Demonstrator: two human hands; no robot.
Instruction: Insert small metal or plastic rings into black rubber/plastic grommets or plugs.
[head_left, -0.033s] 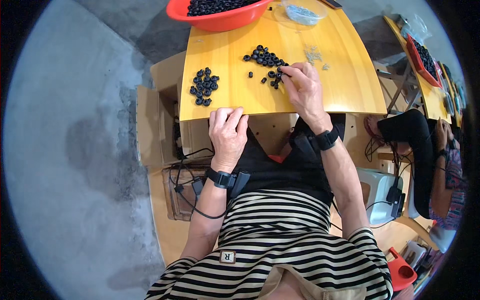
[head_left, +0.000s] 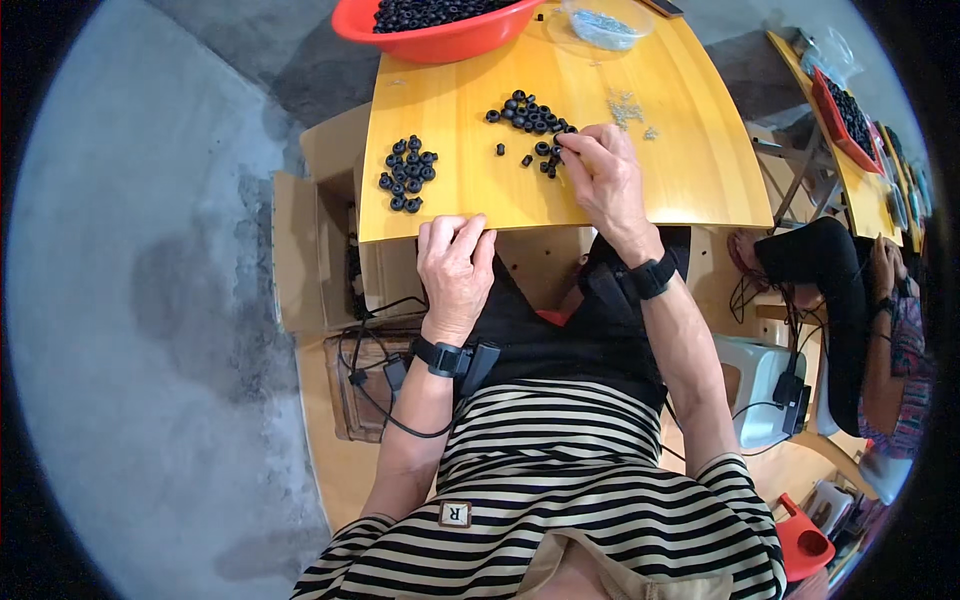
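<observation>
My right hand (head_left: 603, 180) is over the yellow tabletop (head_left: 460, 110), thumb and forefinger pinched on a small black bead-like part (head_left: 560, 140). That part is mostly hidden by the fingertips. Right beside it lies a loose cluster of similar black parts (head_left: 530, 115), some round with a hole and some short and narrow. At the table's near edge, my left hand (head_left: 455, 262) has its fingers curled in; whatever they grip, if anything, is hidden. Further left a separate group of black pieces (head_left: 408, 175) lies on the tabletop, several looking like small parts joined together.
A red basin (head_left: 440, 42) full of black parts stands at the far left edge. Behind, a clear tub (head_left: 605, 28) holds small pale pieces; tiny pale bits (head_left: 627, 108) lie nearer. An open cardboard box (head_left: 300, 250) is below left. Another person (head_left: 885, 330) sits at right.
My right hand's fingertips have shifted very slightly to the left. My left hand has not moved.
</observation>
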